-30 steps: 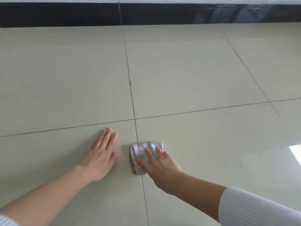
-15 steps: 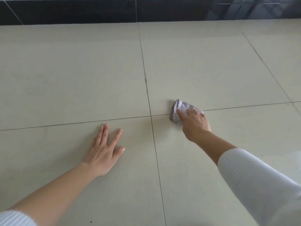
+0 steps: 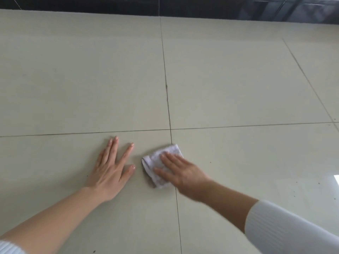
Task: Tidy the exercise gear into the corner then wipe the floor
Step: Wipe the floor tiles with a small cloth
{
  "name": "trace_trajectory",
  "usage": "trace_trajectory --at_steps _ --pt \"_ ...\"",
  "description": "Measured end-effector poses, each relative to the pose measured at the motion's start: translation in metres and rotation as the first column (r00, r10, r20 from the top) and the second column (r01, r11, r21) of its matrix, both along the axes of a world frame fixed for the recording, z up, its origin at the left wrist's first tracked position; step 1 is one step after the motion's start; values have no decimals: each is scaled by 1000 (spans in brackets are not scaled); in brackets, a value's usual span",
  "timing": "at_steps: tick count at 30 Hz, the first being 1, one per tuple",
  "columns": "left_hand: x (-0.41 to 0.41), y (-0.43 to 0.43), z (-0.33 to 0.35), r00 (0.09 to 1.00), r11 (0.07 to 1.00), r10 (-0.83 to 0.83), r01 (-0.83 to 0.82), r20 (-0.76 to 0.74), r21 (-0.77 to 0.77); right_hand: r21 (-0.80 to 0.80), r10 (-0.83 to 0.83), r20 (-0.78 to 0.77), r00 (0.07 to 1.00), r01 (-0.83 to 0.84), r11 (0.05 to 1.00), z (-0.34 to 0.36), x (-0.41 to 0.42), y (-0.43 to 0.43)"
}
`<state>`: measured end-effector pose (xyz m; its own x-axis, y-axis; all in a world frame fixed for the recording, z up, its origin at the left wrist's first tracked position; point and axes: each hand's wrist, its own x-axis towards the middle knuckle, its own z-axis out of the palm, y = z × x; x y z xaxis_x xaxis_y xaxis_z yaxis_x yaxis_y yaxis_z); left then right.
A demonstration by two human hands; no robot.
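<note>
A small folded pale grey cloth [image 3: 159, 162] lies flat on the beige tiled floor [image 3: 238, 88], just below where the tile seams cross. My right hand [image 3: 180, 174] presses down on the cloth with its fingers spread over it. My left hand [image 3: 111, 169] rests flat on the tile to the left of the cloth, palm down and fingers apart, holding nothing. A narrow gap of bare tile separates the thumb of that hand from the cloth. No exercise gear is in view.
A dark glossy skirting band [image 3: 201, 7] runs along the far edge of the floor. Small dark specks [image 3: 330, 196] dot the tile at the right, near a bright reflection [image 3: 336, 180].
My right hand has pulled the cloth back from the far side of the cross seam, down and left toward me, close beside the left hand. The left hand has stayed planted.
</note>
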<state>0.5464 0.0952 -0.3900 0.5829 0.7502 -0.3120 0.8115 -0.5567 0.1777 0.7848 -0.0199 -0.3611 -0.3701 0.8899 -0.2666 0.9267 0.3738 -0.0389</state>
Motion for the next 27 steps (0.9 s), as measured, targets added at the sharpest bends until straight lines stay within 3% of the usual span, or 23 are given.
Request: trace_trajectory --at_steps 2,4,7,10,13,17,20,22,24,27 --pt "-2 1 0 1000 1000 -6 6 29 -10 50 -27 -21 999 28 998 -3 31 26" --pt "-7 3 1 999 1000 -13 14 48 -11 24 -209 -29 977 210 977 1 56 51" --pt "-24 5 5 999 999 53 -53 11 -2 7 -563 -32 826 564 826 2 78 83" --pt "-52 4 10 987 989 143 -144 -69 -23 -9 -675 38 737 676 737 4 55 98" --pt "-69 2 10 983 987 157 -160 -90 -27 -31 -584 142 800 593 805 11 4 91" --pt "-62 -2 -1 977 978 208 -208 -33 5 40 -221 142 965 218 975 0 -49 40" --pt "-52 9 -6 978 975 209 -209 9 69 25 86 225 970 -94 995 -10 -45 15" --pt "-42 18 -5 976 972 215 -216 25 91 76 184 182 966 -200 977 -10 -28 18" --pt "-32 23 -5 971 966 236 -239 40 98 121 121 119 985 -135 983 -11 -8 30" --pt "-32 26 -8 975 969 220 -223 34 107 70 -241 -22 970 242 968 -3 16 56"
